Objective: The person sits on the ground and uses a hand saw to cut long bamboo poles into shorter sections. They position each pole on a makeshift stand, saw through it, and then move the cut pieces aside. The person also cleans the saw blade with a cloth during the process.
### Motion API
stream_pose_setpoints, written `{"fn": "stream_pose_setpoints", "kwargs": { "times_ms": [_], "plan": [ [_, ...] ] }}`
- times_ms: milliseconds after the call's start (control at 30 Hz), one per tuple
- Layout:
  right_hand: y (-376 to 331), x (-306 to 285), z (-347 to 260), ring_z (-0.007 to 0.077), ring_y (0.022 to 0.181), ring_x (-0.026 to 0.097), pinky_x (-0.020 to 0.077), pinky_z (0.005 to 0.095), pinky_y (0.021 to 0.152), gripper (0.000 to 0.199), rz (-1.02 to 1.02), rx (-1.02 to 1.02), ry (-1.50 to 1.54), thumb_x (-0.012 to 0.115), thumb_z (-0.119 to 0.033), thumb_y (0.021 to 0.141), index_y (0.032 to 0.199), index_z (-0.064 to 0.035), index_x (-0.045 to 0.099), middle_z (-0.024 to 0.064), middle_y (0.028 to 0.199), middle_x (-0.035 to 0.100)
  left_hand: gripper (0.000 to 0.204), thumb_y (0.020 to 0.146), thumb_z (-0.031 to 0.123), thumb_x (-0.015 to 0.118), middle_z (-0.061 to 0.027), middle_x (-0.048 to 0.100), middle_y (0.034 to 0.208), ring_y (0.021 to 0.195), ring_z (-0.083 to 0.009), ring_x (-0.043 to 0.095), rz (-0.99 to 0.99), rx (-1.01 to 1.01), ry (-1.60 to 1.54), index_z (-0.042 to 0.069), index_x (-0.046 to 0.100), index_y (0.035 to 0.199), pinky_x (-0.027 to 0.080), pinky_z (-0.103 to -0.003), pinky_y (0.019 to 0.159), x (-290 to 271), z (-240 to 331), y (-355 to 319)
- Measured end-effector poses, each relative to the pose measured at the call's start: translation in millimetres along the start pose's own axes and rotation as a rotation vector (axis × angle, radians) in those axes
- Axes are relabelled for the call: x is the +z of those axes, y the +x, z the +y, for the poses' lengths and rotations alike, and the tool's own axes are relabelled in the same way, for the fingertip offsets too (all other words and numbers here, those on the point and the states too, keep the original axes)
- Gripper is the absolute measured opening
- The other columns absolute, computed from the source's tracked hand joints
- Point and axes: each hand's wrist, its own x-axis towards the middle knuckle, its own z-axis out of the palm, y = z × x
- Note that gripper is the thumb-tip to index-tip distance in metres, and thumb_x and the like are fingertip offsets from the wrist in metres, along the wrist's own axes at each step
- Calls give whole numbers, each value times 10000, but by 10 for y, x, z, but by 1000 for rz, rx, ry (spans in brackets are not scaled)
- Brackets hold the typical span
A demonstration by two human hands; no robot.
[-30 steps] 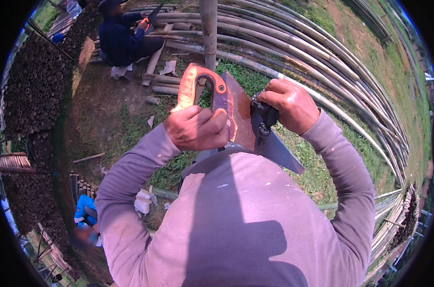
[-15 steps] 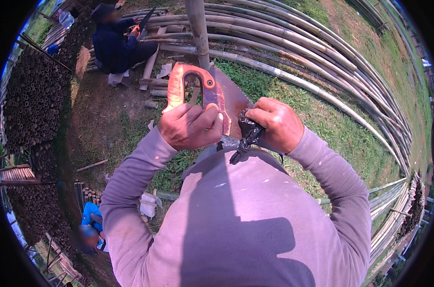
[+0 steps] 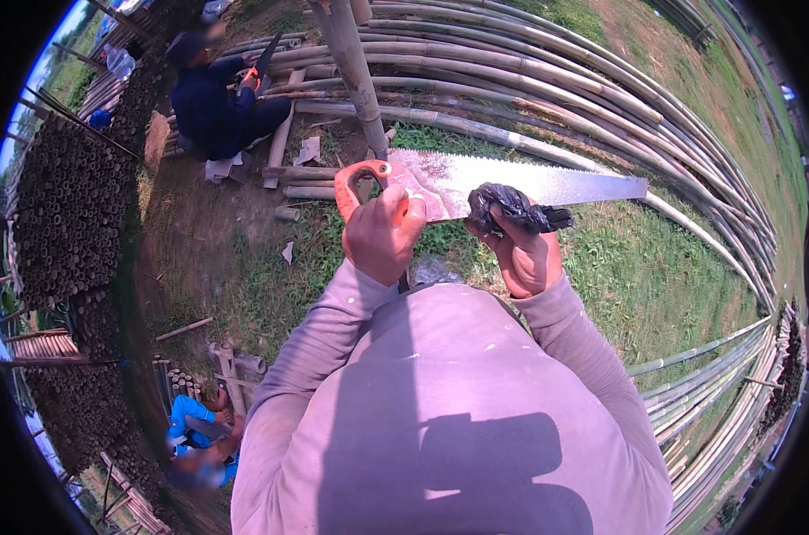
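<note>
My left hand (image 3: 382, 234) is closed round the lower part of a hand saw's orange handle. The saw's blade (image 3: 520, 178) stretches out to the right, broad side toward me, with its toothed edge on the far side. A crumpled black plastic bag (image 3: 516, 209) is pinched in my right hand (image 3: 527, 256), thumb over it, against or very near the blade's near edge. Whether the bag touches the metal, I cannot tell. Below my hands, a clear plastic piece (image 3: 436, 269) shows just past my shirt.
Long bamboo poles (image 3: 511, 85) lie across the ground ahead and to the right. An upright post (image 3: 351, 76) stands just beyond the saw. A person in dark clothes (image 3: 213, 102) sits far left with another saw; one in blue (image 3: 195, 423) is lower left. Stacked bamboo (image 3: 70, 205) fills the left side.
The saw has swung from pointing away to lying broadside toward the right. My right hand has turned palm up with the black bag, moving slightly right and down.
</note>
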Motion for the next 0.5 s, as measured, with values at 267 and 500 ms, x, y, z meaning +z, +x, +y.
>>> {"fn": "stream_pose_setpoints", "kwargs": {
  "times_ms": [267,500],
  "plan": [
    [103,-320,-173,232,1013,756,663,435,860,234,132,-58,-24,740,-28,978,1207,-37,693,93,1157,754,511,785,109,850,-164,595,1313,1133,-328,643,-128,51,-364,73,674,1264,572,-440,928,-119,254,-31],
    [203,-475,-343,263,1028,749,657,439,897,234,19,40,-139,668,25,1008,1242,11,668,138,1174,742,1019,852,391,887,-252,347,1587,1428,-338,466,22,-844,-1110,-45,310,1569,473,-447,1126,-140,93,-213]
  ]
}}
